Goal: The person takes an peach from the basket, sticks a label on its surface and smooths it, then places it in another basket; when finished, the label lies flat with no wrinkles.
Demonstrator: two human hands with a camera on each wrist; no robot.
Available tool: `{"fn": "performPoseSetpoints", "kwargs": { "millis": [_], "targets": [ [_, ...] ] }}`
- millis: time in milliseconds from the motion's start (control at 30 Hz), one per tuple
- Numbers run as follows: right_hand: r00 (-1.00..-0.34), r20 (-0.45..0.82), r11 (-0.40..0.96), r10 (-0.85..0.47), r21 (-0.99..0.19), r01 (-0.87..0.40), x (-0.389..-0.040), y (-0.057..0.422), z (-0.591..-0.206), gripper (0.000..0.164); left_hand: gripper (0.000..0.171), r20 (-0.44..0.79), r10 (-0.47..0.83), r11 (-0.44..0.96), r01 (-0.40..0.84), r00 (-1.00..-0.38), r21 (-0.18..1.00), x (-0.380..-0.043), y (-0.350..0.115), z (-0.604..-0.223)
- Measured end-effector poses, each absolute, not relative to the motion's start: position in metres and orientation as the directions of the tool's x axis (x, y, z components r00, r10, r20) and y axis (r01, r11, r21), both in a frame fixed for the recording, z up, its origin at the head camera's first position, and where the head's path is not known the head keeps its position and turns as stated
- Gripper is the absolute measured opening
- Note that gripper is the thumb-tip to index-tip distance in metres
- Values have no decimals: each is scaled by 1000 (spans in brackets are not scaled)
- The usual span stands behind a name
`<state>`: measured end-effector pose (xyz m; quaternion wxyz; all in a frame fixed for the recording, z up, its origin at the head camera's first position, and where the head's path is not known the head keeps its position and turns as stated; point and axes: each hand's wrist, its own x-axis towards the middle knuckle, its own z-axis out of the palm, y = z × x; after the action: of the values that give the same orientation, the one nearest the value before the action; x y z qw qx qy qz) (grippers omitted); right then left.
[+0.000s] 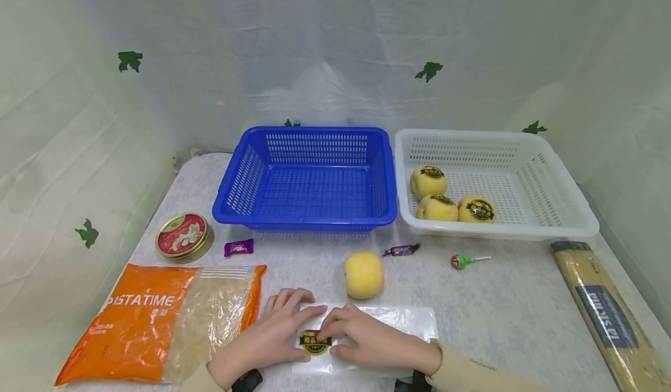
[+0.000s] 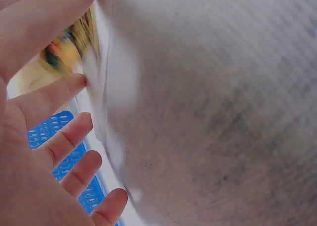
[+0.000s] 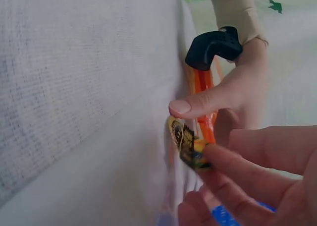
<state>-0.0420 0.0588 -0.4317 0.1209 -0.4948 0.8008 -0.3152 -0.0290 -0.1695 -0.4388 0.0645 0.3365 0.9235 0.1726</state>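
Observation:
A clear plastic sheet (image 1: 414,321) lies flat on the table, bearing a round black-and-gold sticker (image 1: 313,349) near its left end. My left hand (image 1: 267,336) rests over that end, fingers spread, with the thumb and index finger on either side of the sticker. From the right, my right hand (image 1: 369,336) touches the sticker's upper edge with its bent index finger; the thumb sits lower, apart from it. In the right wrist view a fingertip meets the sticker (image 3: 186,144). Just beyond the sheet stands a yellow apple (image 1: 364,275) with no sticker visible.
A blue basket (image 1: 306,220) stands behind; beside it, a white basket (image 1: 524,229) holds three stickered apples. An orange pasta bag (image 1: 141,322), a round tin (image 1: 183,237) and a purple candy (image 1: 238,247) lie left. A wrapped candy (image 1: 402,250), lollipop (image 1: 459,261) and spaghetti pack (image 1: 608,316) lie right.

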Motion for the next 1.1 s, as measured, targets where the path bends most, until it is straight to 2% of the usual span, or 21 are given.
{"fn": "performPoseSetpoints", "kwargs": {
  "millis": [167, 300, 467, 667, 800, 967, 1100],
  "targets": [
    [-567, 203, 223, -799, -775, -591, -47, 65, -427, 13, 73, -14, 642, 719, 596, -766, 357, -28, -169, -440],
    [-646, 318, 168, -694, -801, -575, -57, 77, -420, 16, 71, -11, 647, 714, 600, -763, 361, -31, -167, -437],
    [-730, 408, 175, -548, -798, -577, -70, 93, -407, 23, 63, 46, 631, 671, 574, -775, 470, -42, -162, -424],
    [-815, 372, 234, -445, -830, -506, -79, 102, -383, 20, 52, 171, 556, 577, 525, -814, 625, -63, -142, -410],
    [-826, 353, 255, -439, -833, -491, -83, 102, -380, 19, 45, 219, 541, 504, 522, -812, 689, -76, -122, -406],
    [-796, 413, 266, -444, -787, -557, -90, 101, -393, 23, 34, 263, 564, 483, 571, -783, 664, -88, -102, -413],
    [-779, 455, 299, -431, -743, -599, -97, 104, -413, 31, 26, 245, 580, 488, 572, -777, 659, -92, -96, -418]
  ]
}}
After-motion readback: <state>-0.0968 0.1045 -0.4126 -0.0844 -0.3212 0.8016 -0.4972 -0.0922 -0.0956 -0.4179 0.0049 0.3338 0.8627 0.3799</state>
